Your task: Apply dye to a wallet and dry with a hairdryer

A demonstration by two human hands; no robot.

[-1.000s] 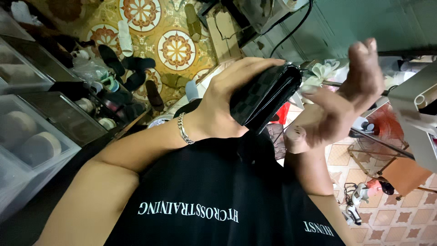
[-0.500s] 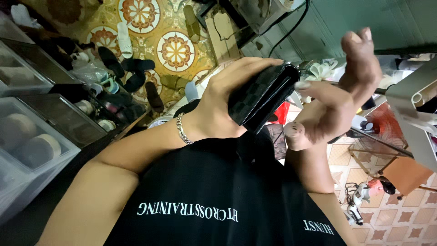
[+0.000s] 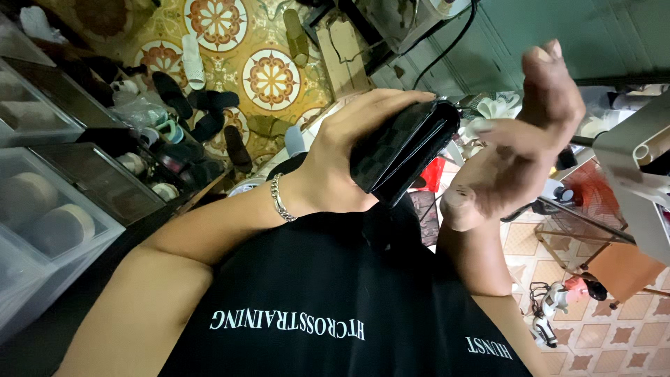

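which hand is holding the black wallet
The left hand, with a silver bracelet at its wrist, grips the black wallet. The right hand is open and empty beside it.

Wallet (image 3: 405,150) in the left hand (image 3: 349,164), with the right hand (image 3: 520,150) just beside it at right; sandals (image 3: 202,105) on the floor (image 3: 272,77) behind; storage boxes (image 3: 49,209) at far left.
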